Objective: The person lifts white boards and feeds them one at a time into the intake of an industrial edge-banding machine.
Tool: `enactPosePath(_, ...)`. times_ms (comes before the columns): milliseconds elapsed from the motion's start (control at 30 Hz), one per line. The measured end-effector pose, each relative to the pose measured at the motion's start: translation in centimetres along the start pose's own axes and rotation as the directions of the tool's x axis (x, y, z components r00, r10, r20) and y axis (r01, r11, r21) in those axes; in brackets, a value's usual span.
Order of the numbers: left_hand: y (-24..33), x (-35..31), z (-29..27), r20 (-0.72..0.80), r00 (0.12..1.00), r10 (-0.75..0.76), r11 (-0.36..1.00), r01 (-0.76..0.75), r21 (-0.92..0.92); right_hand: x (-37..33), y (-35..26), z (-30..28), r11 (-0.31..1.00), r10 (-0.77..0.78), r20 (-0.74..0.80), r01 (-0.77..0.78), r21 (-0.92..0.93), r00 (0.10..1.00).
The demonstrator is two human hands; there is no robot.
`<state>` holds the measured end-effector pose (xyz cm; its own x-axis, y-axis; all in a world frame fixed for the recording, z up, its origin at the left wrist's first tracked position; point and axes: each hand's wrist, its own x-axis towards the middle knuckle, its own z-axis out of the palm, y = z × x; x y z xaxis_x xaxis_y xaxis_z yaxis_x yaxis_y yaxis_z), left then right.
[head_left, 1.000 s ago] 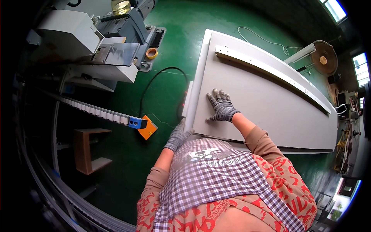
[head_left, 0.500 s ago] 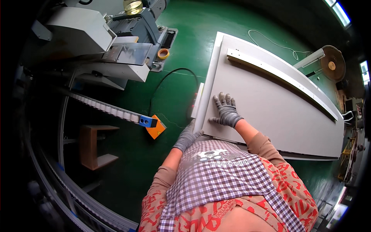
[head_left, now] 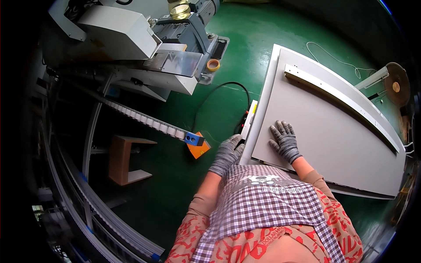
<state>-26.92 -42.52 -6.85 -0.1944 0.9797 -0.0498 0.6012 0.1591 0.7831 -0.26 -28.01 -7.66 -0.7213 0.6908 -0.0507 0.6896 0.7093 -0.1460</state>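
Note:
My right hand [head_left: 285,143], in a grey striped glove, lies flat with fingers stretched on the large grey panel [head_left: 333,140] near its left end. My left hand [head_left: 227,154], gloved alike, is beside the left edge of the white table [head_left: 259,118] under the panel. Its fingers are bent round, with something dark between thumb and fingertips that I cannot make out. A long white rail [head_left: 342,107] lies lengthwise on the panel's far side. Just ahead of my left hand, a narrow white box [head_left: 249,118] with red-lit switches sits against the table's left edge.
To the left, a roller rail [head_left: 144,120] ends in a blue block [head_left: 193,139] above an orange box [head_left: 200,150]. Beyond stands a grey machine [head_left: 118,35] with a tape roll [head_left: 213,65]. A black cable [head_left: 215,94] crosses the green floor. A round fan [head_left: 396,85] stands far right.
The view has shifted, so the scene sits further right and lower. My left hand has come off the table's corner and curled its fingers; my right hand stays flat on the panel.

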Motion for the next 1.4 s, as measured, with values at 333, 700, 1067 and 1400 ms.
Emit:
enactPosePath(333, -5.7, 2.6, -15.9, -0.529, 0.831, 0.169, 0.883, 0.111, 0.455, 0.2, -0.5, -0.4, 0.999, 0.041, 0.007, -0.040, -0.029, 0.999)
enactPosePath(700, -4.6, 11.7, -20.7, -0.346, 0.904, 0.252, 0.772, 0.028, 0.636, 0.3, -1.7, -0.3, 0.989, 0.147, 0.017, -0.147, -0.032, 0.989)
enactPosePath(1067, -6.4, 30.3, -24.2, -0.043, 0.949, 0.311, 0.587, -0.156, 0.795, -0.2, -0.6, 0.2, 0.987, 0.152, -0.014, -0.152, 0.050, 0.988)
enactPosePath(1400, -0.2, 36.9, -19.3, 0.397, 0.888, 0.232, 0.474, -0.460, 0.751, -0.9, -0.5, -0.3, 0.980, 0.158, -0.094, -0.144, 0.139, 0.983)
